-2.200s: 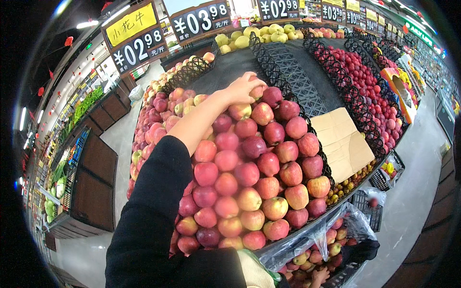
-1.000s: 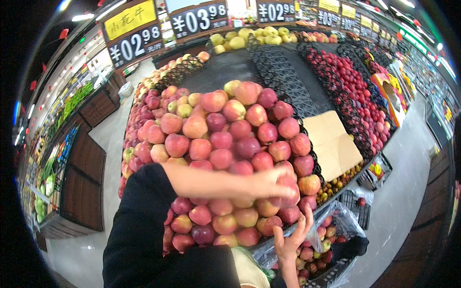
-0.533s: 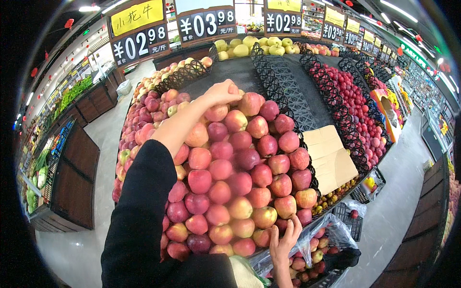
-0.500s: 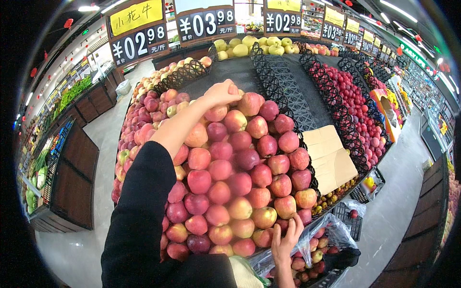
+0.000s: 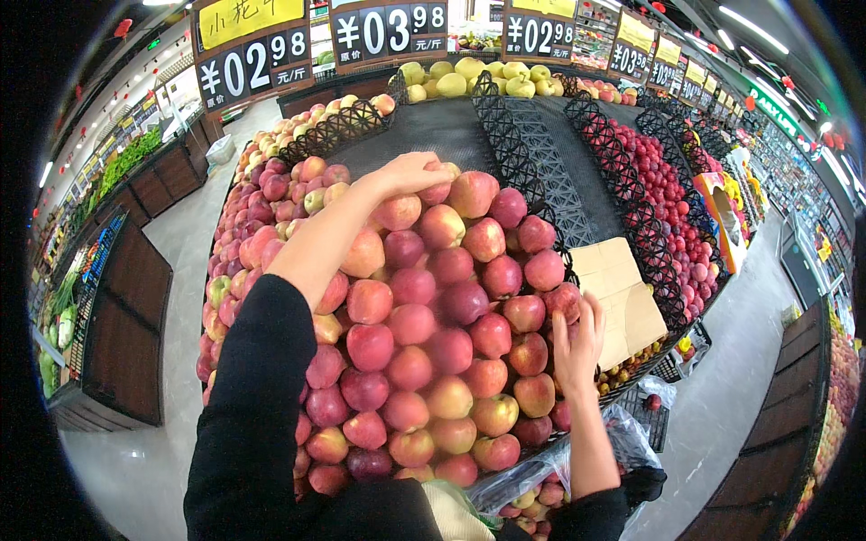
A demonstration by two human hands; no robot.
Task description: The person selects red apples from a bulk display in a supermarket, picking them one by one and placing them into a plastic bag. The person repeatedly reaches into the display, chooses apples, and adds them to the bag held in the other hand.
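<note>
Red and yellow-blushed apples [image 5: 411,325] are heaped in rows in front of me. Over the far edge of the heap arches my left hand [image 5: 413,175], its fingers curled round an apple [image 5: 435,193] beside a larger pinkish one [image 5: 474,194]. Part of those fingers is hidden behind the fruit. At the right edge of the heap my right hand [image 5: 579,347] has bent, parted fingers against a red apple [image 5: 564,299]; its palm hides the fruit beneath. Low in front, more apples [image 5: 548,494] lie in a crate lined with clear plastic [image 5: 528,469].
A cardboard piece [image 5: 618,293] lies right of the heap. Black lattice dividers [image 5: 510,135] separate it from small red fruit [image 5: 663,194]. Yellow-green fruit [image 5: 469,79] sits at the back, behind a black display surface [image 5: 424,126]. Price signs [image 5: 390,36] hang above.
My right hand has moved up and away from the near right corner, above the plastic-lined crate, to apples along the right edge. My left hand stays at the far edge, its fingers lower around the fruit.
</note>
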